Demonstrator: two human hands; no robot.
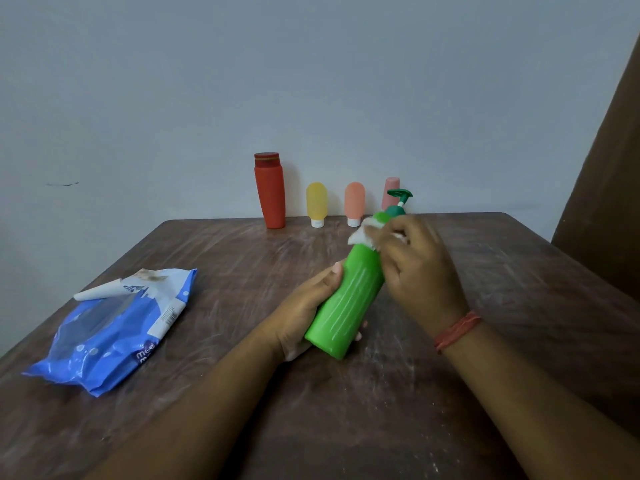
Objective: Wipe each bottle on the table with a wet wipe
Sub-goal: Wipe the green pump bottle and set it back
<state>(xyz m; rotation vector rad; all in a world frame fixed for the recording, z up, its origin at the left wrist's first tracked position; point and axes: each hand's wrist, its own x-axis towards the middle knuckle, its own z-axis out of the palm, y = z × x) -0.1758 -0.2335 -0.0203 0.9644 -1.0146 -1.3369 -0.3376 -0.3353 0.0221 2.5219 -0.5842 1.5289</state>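
A green pump bottle [349, 296] is tilted above the middle of the wooden table [225, 265]. My left hand [304, 306] grips its lower body from the left. My right hand [415, 268] holds a white wet wipe [363, 235] wrapped round the bottle's shoulder, just below the dark green pump. Along the wall at the back stand a red bottle [270, 190], a yellow tube [316, 203], an orange tube [354, 202] and a pink tube [390, 190], the last partly hidden behind the pump.
A blue pack of wet wipes [114, 327] lies on the left of the table with its white flap peeled open. A brown curtain or panel [609, 188] stands at the right edge. A grey wall closes off the table's far edge.
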